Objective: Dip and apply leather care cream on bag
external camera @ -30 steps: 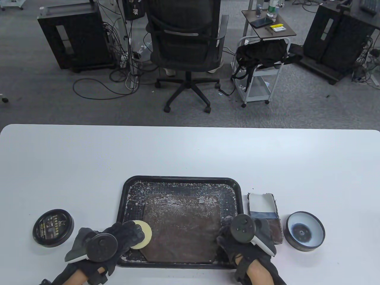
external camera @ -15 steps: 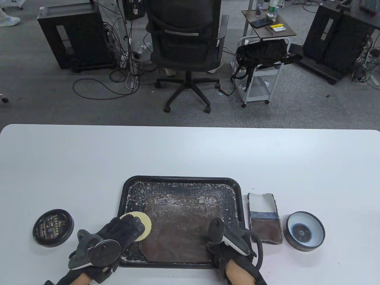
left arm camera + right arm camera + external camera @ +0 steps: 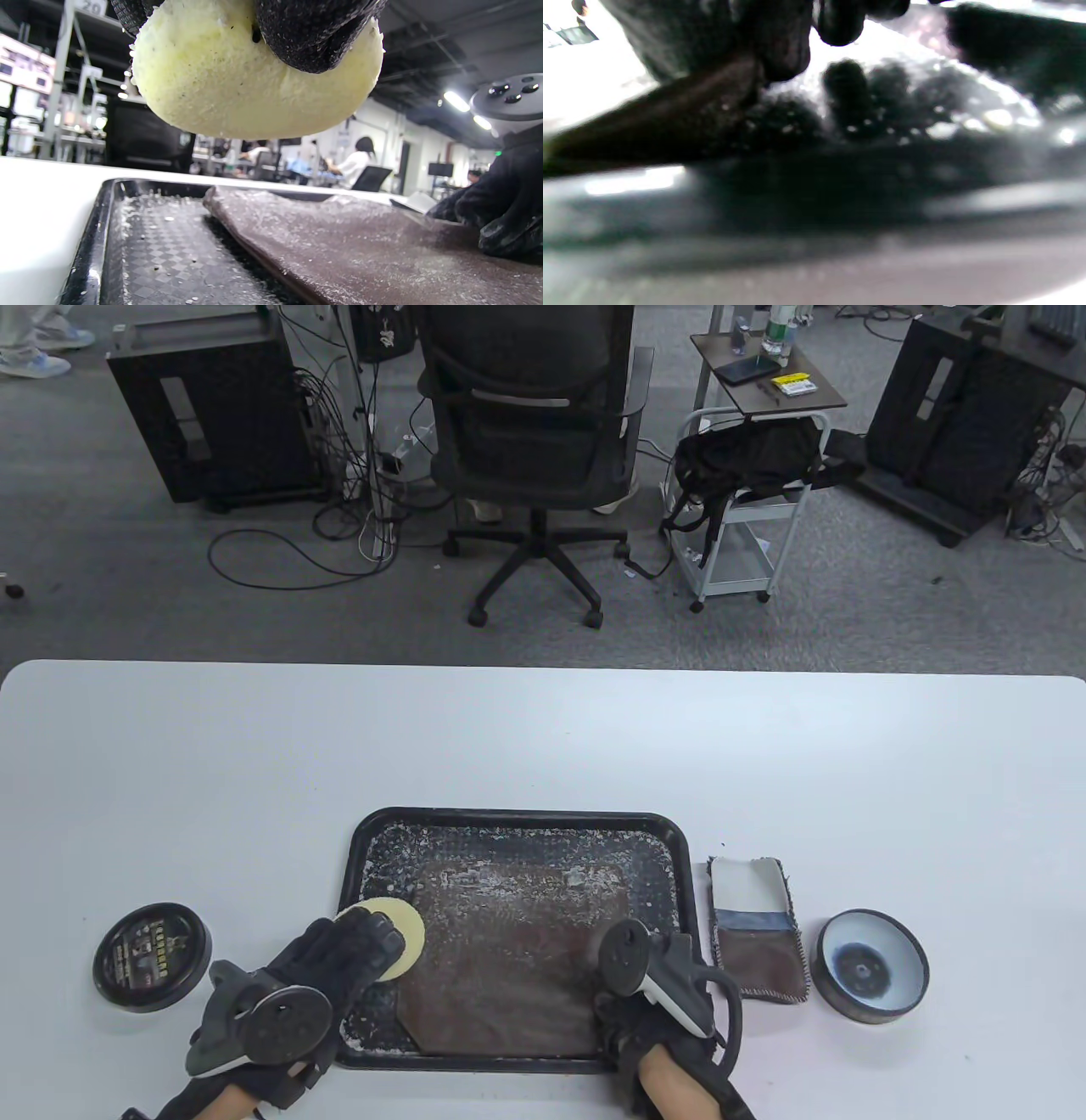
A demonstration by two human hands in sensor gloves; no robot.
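Brown leather, the bag (image 3: 513,959), lies flat in a black tray (image 3: 517,820) flecked with white residue, near the table's front edge in the table view. The left hand (image 3: 339,963) grips a round yellow sponge applicator (image 3: 397,927) over the bag's left edge. The right hand (image 3: 653,984) sits on the bag's right front corner; its fingers are hidden under the tracker there. Left of the tray lies the black tin lid (image 3: 152,956); to the right lie a folded cloth (image 3: 755,929) and, beyond it, the open cream tin (image 3: 872,968). An office chair (image 3: 534,432) and a cart (image 3: 747,500) stand on the floor behind the table.

Left wrist view: gloved fingers (image 3: 314,34) curl round the sponge applicator (image 3: 237,89), which hangs clear above the tray (image 3: 91,237), beside the bag (image 3: 360,250).

Right wrist view: blurred; dark fingertips (image 3: 840,23) rest on the speckled surface, and the grip cannot be told.

Compared with half a second ago, the sponge has shifted slightly toward the far left, and the right hand has stayed at the corner.
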